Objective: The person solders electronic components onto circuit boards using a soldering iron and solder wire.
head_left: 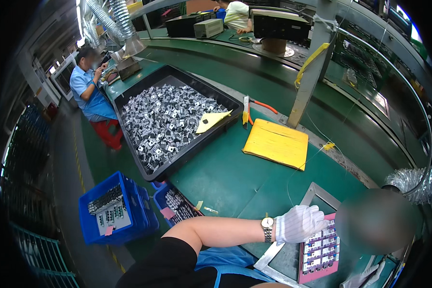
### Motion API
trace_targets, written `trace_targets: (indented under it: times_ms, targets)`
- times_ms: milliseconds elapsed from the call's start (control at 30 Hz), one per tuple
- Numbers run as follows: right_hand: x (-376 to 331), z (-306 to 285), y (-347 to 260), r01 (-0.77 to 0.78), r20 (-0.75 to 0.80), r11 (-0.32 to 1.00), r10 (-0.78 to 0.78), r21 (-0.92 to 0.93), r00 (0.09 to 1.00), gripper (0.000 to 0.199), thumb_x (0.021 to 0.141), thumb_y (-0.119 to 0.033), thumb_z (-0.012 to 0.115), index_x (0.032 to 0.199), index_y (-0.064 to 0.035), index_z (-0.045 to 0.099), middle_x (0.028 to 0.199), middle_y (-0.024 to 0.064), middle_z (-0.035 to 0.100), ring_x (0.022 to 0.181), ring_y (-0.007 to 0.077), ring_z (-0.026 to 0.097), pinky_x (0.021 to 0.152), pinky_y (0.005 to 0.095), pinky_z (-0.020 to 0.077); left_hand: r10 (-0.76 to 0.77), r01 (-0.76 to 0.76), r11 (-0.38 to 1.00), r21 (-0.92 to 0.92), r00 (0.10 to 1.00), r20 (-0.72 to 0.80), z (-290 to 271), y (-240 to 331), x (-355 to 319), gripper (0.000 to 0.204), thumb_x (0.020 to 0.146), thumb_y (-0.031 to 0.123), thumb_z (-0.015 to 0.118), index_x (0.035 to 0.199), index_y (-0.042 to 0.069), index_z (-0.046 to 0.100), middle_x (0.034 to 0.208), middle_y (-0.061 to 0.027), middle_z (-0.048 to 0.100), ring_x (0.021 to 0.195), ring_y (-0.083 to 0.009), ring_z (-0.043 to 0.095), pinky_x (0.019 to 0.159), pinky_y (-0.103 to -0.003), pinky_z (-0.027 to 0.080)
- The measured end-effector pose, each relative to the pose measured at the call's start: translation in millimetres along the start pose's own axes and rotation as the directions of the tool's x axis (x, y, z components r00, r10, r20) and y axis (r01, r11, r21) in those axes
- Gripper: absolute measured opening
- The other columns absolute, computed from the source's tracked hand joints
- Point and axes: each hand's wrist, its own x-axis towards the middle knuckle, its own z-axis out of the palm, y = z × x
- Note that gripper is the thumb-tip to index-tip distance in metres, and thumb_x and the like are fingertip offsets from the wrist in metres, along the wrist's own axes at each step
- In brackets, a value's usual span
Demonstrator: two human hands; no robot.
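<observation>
A yellow slab [276,144] lies near an orange-handled tool [266,106]; a co-worker [85,88] sits on a red stool [109,134].

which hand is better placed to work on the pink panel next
Likely the left: the left hand is over the upper-left edge of the pink panel. The right hand sits apart from it, low in view and partly cut off.

No lettering can be read; the wristwatch dial [267,222] (small and pale) is too tiny to make out.
</observation>
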Motion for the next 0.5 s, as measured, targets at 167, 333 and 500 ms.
trace_targets:
  times_ms: [167, 333, 500]
  targets:
    - [-2, 16, 1, -0.017, 0.026, 0.999, 0.017, 0.029, 1.0, 0.03, 0.102, -0.019, 0.056, 0.115, 0.0069, 0.062, 0.112, 0.024, 0.065, 0.104, 0.0371, 0.062, 0.094, 0.0454, 0.0487, -0.012, 0.012, 0.998, -0.058, 1.0, -0.006, 3, 1, 0, 0.022, 0.086, 0.018, 0.061, 0.104, 0.006, 0.066, 0.075, -0.0024, 0.05, 0.067, -0.0185, 0.053, 0.048, -0.032, 0.041]
    - [-3, 15, 3, -0.034, 0.057, 0.999, 0.032, 0.037, 0.998, 0.031, 0.102, -0.02, 0.056, 0.117, 0.0068, 0.061, 0.113, 0.0241, 0.064, 0.105, 0.0374, 0.061, 0.095, 0.0459, 0.0483, 0.006, -0.007, 0.999, -0.046, 1.0, -0.026, -1, -2, 1, 0.022, 0.085, 0.018, 0.062, 0.103, 0.006, 0.066, 0.076, -0.0029, 0.051, 0.067, -0.0183, 0.053, 0.048, -0.032, 0.042]
    - [1, 17, 8, -0.042, 0.103, 0.997, 0.035, 0.066, 0.994, 0.033, 0.101, -0.021, 0.056, 0.118, 0.0066, 0.06, 0.115, 0.0242, 0.063, 0.107, 0.0378, 0.06, 0.096, 0.0465, 0.0479, -0.015, 0.016, 0.998, -0.056, 1.0, 0.016, -1, -3, -1, 0.023, 0.085, 0.018, 0.061, 0.104, 0.006, 0.065, 0.077, -0.0033, 0.051, 0.067, -0.0187, 0.052, 0.048, -0.033, 0.042]
